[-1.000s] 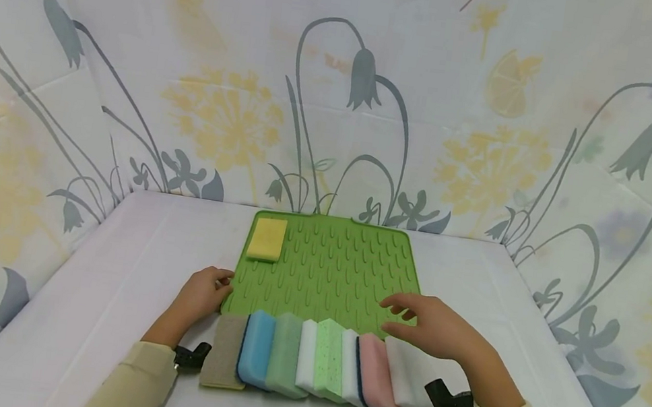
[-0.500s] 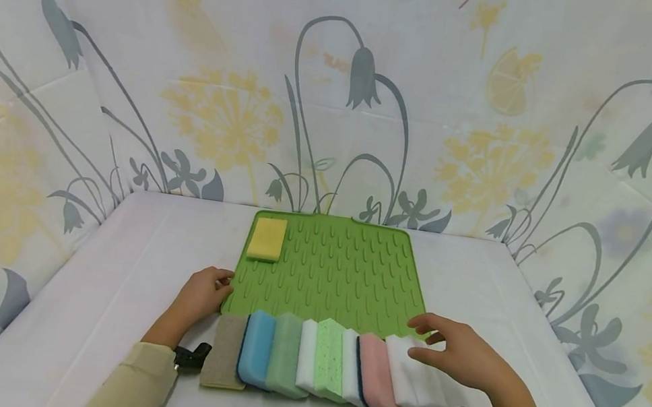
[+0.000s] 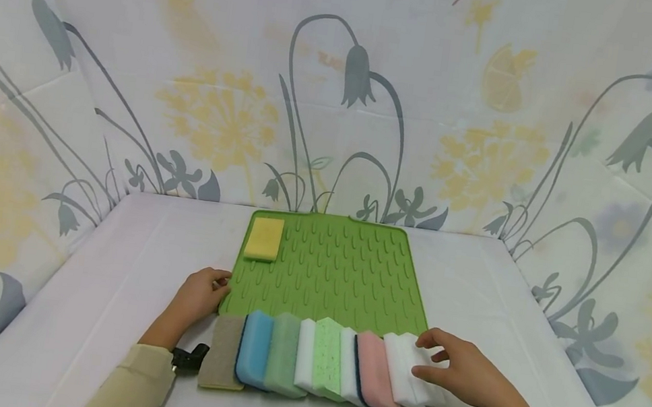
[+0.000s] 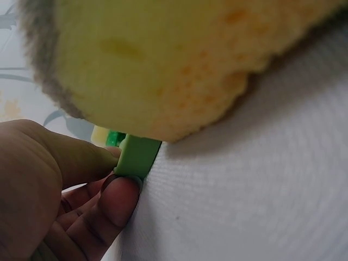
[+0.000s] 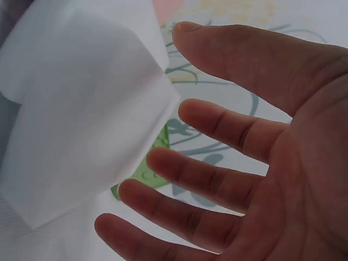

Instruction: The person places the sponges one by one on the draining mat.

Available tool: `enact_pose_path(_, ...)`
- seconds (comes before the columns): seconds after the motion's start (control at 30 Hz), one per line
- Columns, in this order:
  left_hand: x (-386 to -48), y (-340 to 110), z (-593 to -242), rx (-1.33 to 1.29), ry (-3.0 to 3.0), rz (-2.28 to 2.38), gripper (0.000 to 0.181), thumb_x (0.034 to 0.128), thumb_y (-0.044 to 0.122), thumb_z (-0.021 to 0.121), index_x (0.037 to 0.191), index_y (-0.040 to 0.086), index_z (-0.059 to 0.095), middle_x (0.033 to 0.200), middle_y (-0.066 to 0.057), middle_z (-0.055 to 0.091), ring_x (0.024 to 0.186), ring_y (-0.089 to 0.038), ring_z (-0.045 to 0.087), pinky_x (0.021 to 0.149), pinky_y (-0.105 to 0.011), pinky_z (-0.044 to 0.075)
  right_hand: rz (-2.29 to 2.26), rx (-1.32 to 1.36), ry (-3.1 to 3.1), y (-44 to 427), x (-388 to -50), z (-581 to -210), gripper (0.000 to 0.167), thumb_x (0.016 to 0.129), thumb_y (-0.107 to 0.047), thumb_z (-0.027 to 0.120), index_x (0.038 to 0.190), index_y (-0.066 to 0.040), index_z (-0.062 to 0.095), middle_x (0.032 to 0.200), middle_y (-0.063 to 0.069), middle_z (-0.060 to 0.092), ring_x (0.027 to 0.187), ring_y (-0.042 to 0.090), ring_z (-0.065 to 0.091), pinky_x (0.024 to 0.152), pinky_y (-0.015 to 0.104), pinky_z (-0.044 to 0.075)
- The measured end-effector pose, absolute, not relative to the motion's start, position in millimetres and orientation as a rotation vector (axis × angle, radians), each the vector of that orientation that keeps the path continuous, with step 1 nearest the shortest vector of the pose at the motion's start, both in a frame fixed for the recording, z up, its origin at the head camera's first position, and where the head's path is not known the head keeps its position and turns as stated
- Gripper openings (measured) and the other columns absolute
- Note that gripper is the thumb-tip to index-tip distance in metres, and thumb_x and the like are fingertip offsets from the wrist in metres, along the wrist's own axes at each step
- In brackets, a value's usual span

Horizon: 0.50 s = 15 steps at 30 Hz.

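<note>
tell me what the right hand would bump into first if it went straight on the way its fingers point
Probably the rightmost white sponge: the right hand points leftward at it. Depth is hard to judge, though, so it might pass over the top instead.

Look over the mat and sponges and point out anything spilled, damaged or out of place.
No spill or clear damage shows. One oddity: the yellow sponge lies alone at the far left corner of the green mat, while the other sponges are packed side by side along its near edge.
</note>
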<state>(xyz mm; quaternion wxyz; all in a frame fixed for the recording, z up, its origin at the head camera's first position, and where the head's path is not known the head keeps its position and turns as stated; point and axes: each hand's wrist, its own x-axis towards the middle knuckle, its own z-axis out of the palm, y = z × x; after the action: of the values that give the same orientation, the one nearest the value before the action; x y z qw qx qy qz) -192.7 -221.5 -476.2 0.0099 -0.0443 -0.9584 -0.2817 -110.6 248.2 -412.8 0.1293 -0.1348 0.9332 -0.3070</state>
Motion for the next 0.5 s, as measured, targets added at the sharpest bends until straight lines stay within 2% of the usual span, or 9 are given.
enact_pose_path(0.3,-193.7,-221.3,-477.0,-0.122,-2.999,-0.894,0.037,0.0933,0.011,0.058,0.126,-0.006,0.060,0.106,-0.017,0.065,0.095,-0.028,0.065,0.076,-0.041,0.052,-0.892,-0.267,2.703,248.9,-102.3,-416.1,0.040,0.079,-0.045,0.076,0.108,-0.022,0.061,0.128,0.007,0.061,0.102,0.024,0.064,0.074,0.036,0.050)
enact_pose_path(0.5,-193.3,-221.3,-476.6,-0.119,-2.999,-0.892,0.037,0.0929,0.011,0.058,0.126,-0.006,0.060,0.105,-0.016,0.066,0.094,-0.027,0.065,0.076,-0.041,0.053,-0.975,-0.228,2.654,249.9,-100.5,-421.8,0.045,0.079,-0.044,0.076,0.114,-0.022,0.059,0.129,0.010,0.060,0.095,0.019,0.065,0.067,0.033,0.049)
